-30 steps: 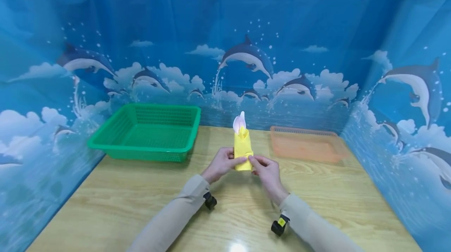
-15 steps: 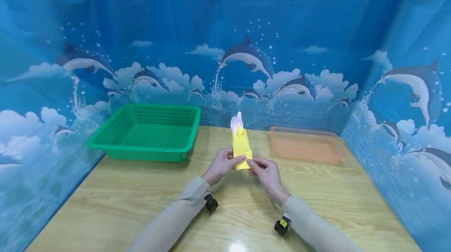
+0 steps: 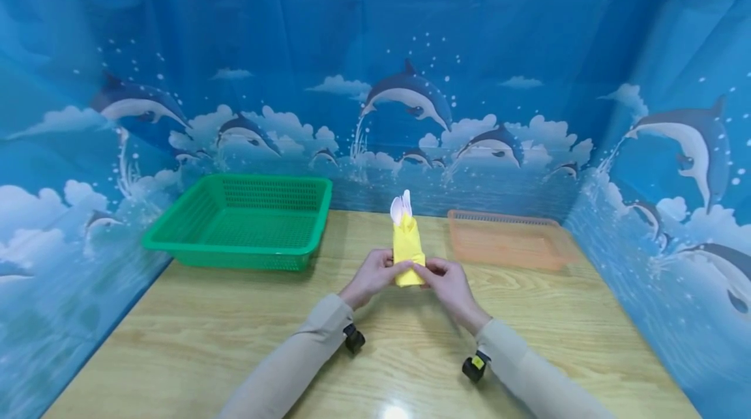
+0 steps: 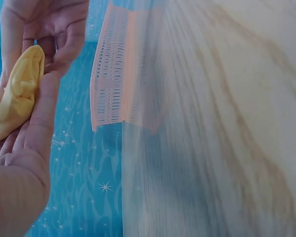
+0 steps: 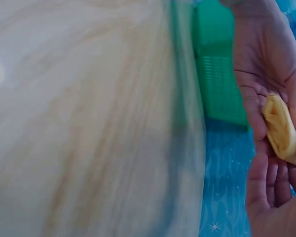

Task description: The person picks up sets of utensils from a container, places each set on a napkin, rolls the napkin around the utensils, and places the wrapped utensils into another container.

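Note:
In the head view, a folded yellow napkin (image 3: 407,244) stands upright between my hands, wrapped around white cutlery. A rounded spoon (image 3: 397,211) and a slimmer white utensil (image 3: 407,201) stick out of its top; their lower parts are hidden in the fold. My left hand (image 3: 374,275) holds the napkin's left side, thumb across the front. On the right, my right hand (image 3: 447,283) pinches the lower right edge, its thumb close to the left thumb. Both wrist views show the folded bottom end of the napkin (image 4: 22,94) between the fingers of the two hands.
A green basket (image 3: 235,251) sits at the back left of the wooden table (image 3: 235,328). At the back right lies a shallow orange tray (image 3: 509,246). Blue dolphin-print curtains (image 3: 328,28) enclose the table at the back and sides.
The napkin bundle tilted slightly left, then came back a little to the right and more upright. Both hands keep hold of it, and the right thumb has moved in toward the left thumb.

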Demonstrator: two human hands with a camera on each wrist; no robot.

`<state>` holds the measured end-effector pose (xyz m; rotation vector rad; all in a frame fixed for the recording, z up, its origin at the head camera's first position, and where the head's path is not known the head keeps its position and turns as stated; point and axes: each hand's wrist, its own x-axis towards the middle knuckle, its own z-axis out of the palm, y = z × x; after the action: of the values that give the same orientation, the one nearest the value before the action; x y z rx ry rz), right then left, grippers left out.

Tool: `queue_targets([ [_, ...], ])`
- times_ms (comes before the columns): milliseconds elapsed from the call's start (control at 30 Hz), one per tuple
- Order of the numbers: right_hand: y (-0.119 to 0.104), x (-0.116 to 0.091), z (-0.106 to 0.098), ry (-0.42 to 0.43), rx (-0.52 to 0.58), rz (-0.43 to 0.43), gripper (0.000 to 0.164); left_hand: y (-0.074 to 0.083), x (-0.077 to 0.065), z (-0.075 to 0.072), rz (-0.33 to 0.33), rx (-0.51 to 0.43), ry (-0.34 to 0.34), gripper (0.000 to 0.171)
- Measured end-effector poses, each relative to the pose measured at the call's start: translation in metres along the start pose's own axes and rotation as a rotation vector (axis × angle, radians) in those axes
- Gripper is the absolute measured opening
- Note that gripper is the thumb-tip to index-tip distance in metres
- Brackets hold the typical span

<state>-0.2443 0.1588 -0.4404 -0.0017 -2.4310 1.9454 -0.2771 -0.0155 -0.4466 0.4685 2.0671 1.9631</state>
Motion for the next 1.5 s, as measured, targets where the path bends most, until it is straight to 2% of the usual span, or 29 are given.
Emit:
queue_targets([
  [267,0.000,0.002,-0.002,0.020,-0.056,0.035,0.025,-0.001,-0.001,0.000,-0.030,0.011,-0.043,0.031],
  [467,-0.002,0.002,-0.001,0.002,0.016,0.027,0.027,0.006,-0.002,-0.006,-0.046,0.039,-0.034,0.031],
  [633,-0.006,0.003,0.001,-0.025,0.063,0.020,0.028,0.009,-0.003,-0.012,-0.050,0.009,-0.033,0.032],
  [767,-0.008,0.004,0.000,-0.032,0.054,-0.013,0.026,0.012,-0.007,-0.019,-0.037,-0.007,-0.019,0.034],
  [900,-0.008,0.006,-0.004,-0.033,-0.036,-0.071,0.027,0.018,-0.012,-0.027,-0.032,0.015,0.023,0.036],
  [1033,-0.007,0.009,-0.013,-0.017,-0.219,-0.141,0.029,0.028,-0.018,-0.037,-0.016,0.059,0.059,0.036],
  [1167,-0.005,0.012,-0.021,-0.002,-0.413,-0.251,0.035,0.039,-0.023,-0.048,0.007,0.088,0.084,0.035],
  [1267,-0.005,0.016,-0.024,0.010,-0.520,-0.305,0.040,0.047,-0.028,-0.056,0.023,0.108,0.092,0.035],
  [1500,-0.007,0.020,-0.030,0.045,-0.716,-0.334,0.053,0.060,-0.034,-0.078,0.050,0.122,0.143,0.041],
])
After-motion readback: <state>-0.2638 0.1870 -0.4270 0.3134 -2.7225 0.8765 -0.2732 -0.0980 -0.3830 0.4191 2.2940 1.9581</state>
